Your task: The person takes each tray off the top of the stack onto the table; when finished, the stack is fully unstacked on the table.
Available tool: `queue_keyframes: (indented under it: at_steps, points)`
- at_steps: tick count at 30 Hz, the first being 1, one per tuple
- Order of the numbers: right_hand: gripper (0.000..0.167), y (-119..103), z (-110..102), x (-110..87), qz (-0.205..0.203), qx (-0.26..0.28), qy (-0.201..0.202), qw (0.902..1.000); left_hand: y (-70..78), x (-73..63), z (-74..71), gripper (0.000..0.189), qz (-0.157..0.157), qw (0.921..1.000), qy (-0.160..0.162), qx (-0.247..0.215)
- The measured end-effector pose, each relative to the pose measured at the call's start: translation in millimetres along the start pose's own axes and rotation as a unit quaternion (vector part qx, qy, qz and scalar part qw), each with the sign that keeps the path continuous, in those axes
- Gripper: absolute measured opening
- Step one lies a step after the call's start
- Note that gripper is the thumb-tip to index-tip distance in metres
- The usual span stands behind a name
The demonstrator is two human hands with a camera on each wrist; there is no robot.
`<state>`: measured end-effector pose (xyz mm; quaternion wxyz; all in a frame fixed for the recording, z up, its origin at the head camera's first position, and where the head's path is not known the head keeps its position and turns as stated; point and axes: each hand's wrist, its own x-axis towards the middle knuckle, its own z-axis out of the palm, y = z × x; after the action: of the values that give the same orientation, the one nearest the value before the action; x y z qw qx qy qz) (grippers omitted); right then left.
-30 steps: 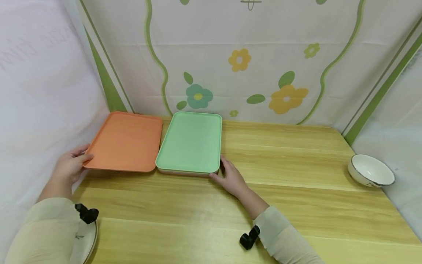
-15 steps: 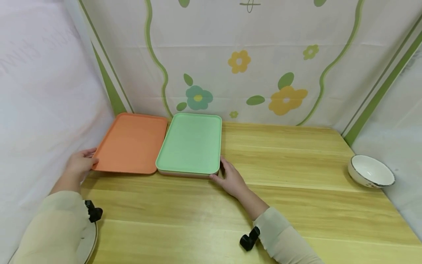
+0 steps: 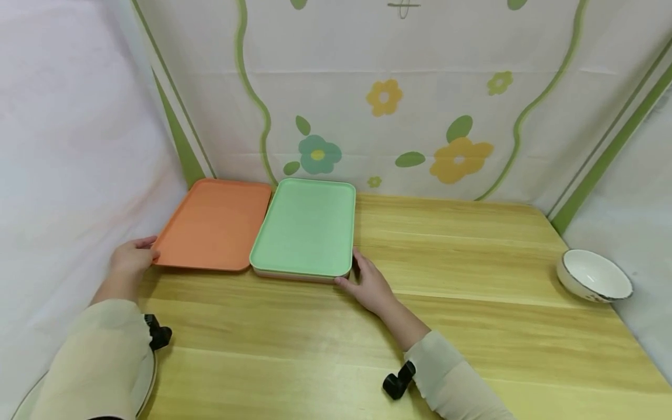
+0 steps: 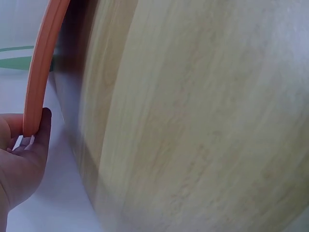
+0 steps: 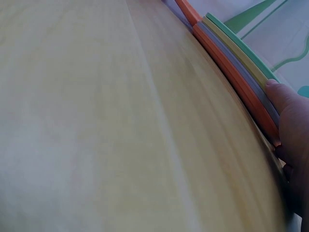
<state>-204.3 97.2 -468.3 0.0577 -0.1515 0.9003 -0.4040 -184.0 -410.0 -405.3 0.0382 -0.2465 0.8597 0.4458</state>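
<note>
An orange tray [image 3: 212,224] lies left of a stack of trays, its right edge close against the stack. My left hand [image 3: 131,256] pinches its near left corner between thumb and fingers. In the left wrist view that corner of the orange tray [image 4: 38,72] is raised off the table. A light green tray [image 3: 307,227] tops the stack; the right wrist view shows yellow, greyish and orange trays [image 5: 236,82] under it. My right hand [image 3: 370,286] grips the stack's near right corner, thumb at the front, fingers along the right side.
A white bowl with a dark rim [image 3: 595,273] stands at the table's right edge. A plate [image 3: 148,379] at the lower left is partly hidden by my left sleeve. A flowered cloth [image 3: 388,134] hangs behind the wooden table [image 3: 294,338], and white cloth walls flank it.
My left hand has moved right with the orange tray, bringing it closer to the stack. The right hand and the stack have stayed in place.
</note>
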Motion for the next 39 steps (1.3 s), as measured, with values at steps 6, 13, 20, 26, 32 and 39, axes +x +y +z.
queue_keyframes:
  at_steps: [6,13,20,26,32,39]
  points:
    - [0.098,1,-1,0.2,0.000,0.000,-0.001,1.0000,1.0,-1.5,2.3,0.060,-0.012,0.9971,0.016,-0.073]
    - [0.098,2,-1,-0.1,0.000,0.000,0.000,1.0000,-4.4,1.4,2.9,0.061,-0.030,0.9947,0.013,-0.098]
    - [0.097,3,-1,-0.1,-0.003,0.000,0.000,1.0000,-6.2,-0.8,1.8,0.069,-0.044,0.9960,-0.003,-0.078]
    - [0.097,1,-1,-0.2,-0.002,0.005,-0.004,1.0000,-1.2,-3.5,7.5,0.076,-0.022,0.9974,-0.008,-0.068]
    - [0.098,-1,-2,-0.2,-0.002,-0.002,-0.004,1.0000,19.4,-6.7,17.9,0.076,0.054,0.9979,0.004,-0.035]
    - [0.098,-1,-1,0.3,0.001,-0.005,-0.011,0.9999,48.4,-13.4,33.8,0.077,0.088,0.9936,0.005,-0.071]
